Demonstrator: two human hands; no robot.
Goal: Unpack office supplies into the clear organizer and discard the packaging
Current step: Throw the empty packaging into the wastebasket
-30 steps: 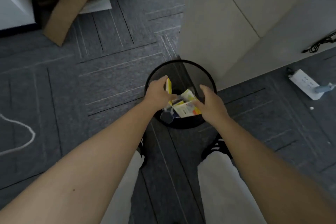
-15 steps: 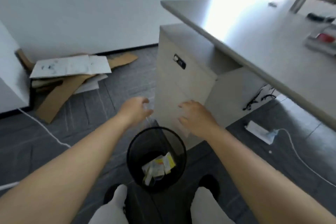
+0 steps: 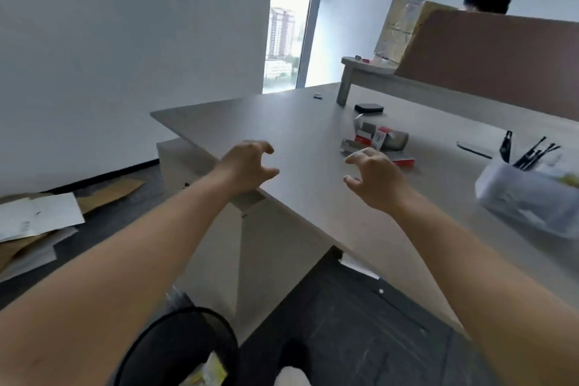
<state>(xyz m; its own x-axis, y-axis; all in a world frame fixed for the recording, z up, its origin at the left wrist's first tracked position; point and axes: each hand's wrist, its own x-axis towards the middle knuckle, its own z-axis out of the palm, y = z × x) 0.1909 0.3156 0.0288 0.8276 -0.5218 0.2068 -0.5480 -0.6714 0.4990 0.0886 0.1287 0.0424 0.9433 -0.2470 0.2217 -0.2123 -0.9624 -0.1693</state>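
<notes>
Both empty hands, left hand point(image 3: 247, 168) and right hand point(image 3: 374, 177), fingers spread, should reach the opened red-and-grey staple boxes point(image 3: 376, 141) mid-bench, grasping one piece cleanly.

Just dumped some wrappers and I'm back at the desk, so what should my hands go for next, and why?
Probably reach the right hand forward to the opened red and grey boxes just beyond it on the desk. Both it and the left hand are open and empty, and the clear organizer sits off to the right.
</notes>
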